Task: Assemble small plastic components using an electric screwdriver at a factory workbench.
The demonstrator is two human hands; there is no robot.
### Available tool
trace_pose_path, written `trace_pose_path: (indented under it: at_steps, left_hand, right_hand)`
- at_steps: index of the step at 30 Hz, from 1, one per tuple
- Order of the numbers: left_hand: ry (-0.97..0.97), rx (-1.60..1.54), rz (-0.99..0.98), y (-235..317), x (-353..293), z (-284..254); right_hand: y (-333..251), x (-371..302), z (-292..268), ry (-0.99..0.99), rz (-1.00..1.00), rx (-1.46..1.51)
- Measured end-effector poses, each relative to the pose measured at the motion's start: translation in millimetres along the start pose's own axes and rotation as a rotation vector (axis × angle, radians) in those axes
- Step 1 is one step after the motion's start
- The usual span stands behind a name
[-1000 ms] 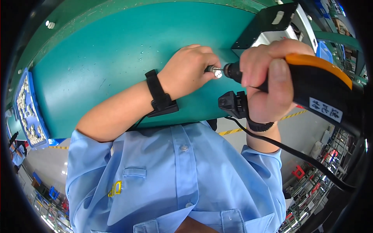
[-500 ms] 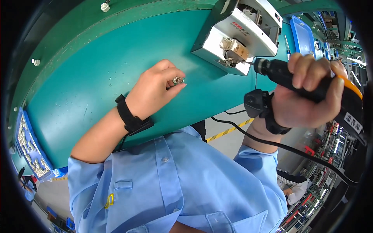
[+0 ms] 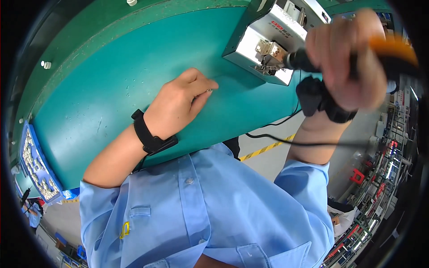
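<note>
Green tabletop (image 3: 111, 98), silver machine (image 3: 268, 31) at one o'clock, orange-black driver (image 3: 397, 58) at two.
The driver's long axis runs three to nine, nose toward nine; the right hand (image 3: 351, 62) wraps it; the left hand (image 3: 178, 99), nearly closed, pinches a mostly hidden metal piece (image 3: 209, 90).

Wide open room lies on the table (image 3: 103, 107) between the tray (image 3: 48, 163) and the left hand (image 3: 178, 102), and also beyond that hand toward the back edge. The left forearm (image 3: 109, 158) bars the near side. A narrower gap separates the left fingertips from the machine (image 3: 250, 40), which blocks the far right. The driver (image 3: 304, 59), in the right hand (image 3: 351, 58), obstructs the machine's front; a cable (image 3: 268, 138) hangs near the right forearm (image 3: 319, 134).
</note>
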State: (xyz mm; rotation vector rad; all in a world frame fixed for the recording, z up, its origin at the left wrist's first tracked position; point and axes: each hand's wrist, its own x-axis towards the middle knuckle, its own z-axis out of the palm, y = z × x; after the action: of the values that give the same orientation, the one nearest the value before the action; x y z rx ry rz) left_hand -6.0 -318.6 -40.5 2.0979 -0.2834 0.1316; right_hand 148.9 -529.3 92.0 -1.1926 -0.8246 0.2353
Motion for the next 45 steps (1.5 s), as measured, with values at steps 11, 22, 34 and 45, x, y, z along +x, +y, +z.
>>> trace_pose_path:
  at_steps: [11, 22, 34, 45]
  left_hand:
    - [0.006, -0.083, 0.029, -11, 3, -3]
    - [-0.030, -0.230, -0.080, -10, 6, 0]
    - [-0.059, -0.242, -0.079, -12, 7, -10]
    - [0.156, 0.146, -0.117, -36, 41, -63]
  right_hand:
    - [6, -24, 44, 0.244, 0.073, 0.168]
    - [26, -40, 96, 0.216, 0.001, 0.284]
    - [43, -27, 114, 0.135, -0.011, -0.457]
    - [-4, -47, 72, 0.273, -0.234, 0.062]
